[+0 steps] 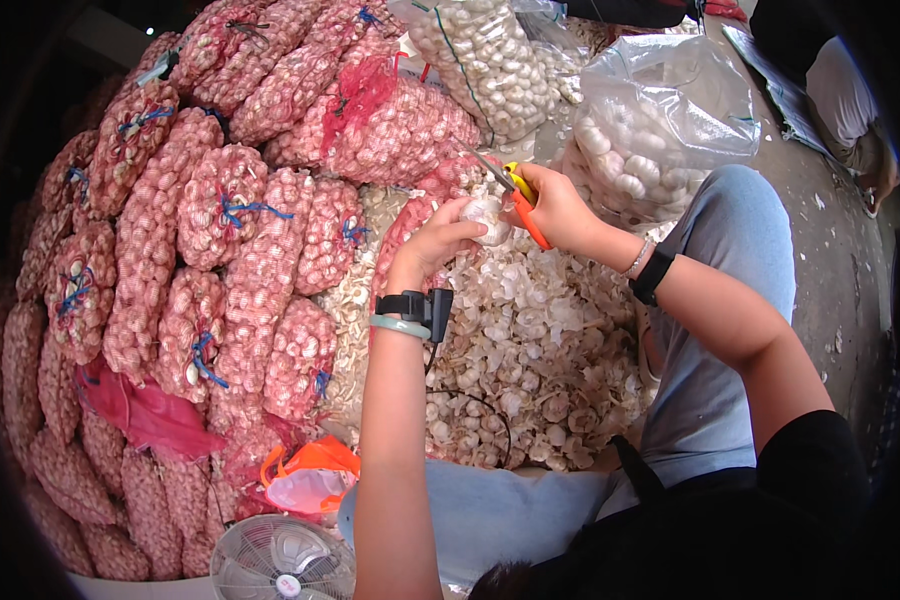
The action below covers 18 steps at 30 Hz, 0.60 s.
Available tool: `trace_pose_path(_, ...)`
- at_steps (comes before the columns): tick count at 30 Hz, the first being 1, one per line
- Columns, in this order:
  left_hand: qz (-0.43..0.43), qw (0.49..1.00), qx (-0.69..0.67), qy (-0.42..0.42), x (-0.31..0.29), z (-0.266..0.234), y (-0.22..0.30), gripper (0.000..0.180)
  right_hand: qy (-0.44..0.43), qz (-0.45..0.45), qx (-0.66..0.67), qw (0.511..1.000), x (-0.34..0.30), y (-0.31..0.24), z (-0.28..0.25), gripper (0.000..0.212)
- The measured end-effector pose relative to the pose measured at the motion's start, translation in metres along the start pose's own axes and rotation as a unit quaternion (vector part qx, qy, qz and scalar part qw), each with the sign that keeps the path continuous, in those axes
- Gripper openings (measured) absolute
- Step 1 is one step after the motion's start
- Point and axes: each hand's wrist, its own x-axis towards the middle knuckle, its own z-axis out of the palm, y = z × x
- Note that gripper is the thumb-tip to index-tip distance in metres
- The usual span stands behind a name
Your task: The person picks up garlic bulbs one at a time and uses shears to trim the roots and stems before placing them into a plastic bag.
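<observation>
My left hand (436, 238) is closed around a white garlic bulb (488, 220), held over the pile in front of me. Close on its right, my right hand (560, 208) grips a pair of scissors (528, 205) with orange and yellow handles. The blades point up and to the left, beyond the bulb; whether they are parted is hard to make out. Below both hands spreads a heap of garlic bulbs and papery skins (540, 340). A clear plastic bag of cleaned white garlic (625, 150) stands past my right hand.
Stacked red mesh sacks of garlic (260, 290) fill the left side. Another full bag (490, 70) stands at the back. An orange-and-white bag (315, 478) and a fan (282, 560) are near my left forearm. At the far right, part of another person (845, 95) shows.
</observation>
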Motion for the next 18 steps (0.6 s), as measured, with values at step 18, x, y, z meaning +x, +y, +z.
trace_pose_path(18, 0.096, 0.993, 0.06, 0.018, 0.007, 0.002, -0.016, 0.047, 0.163, 0.13, 0.104, 0.972, 0.025, 0.018, -0.027, 0.024)
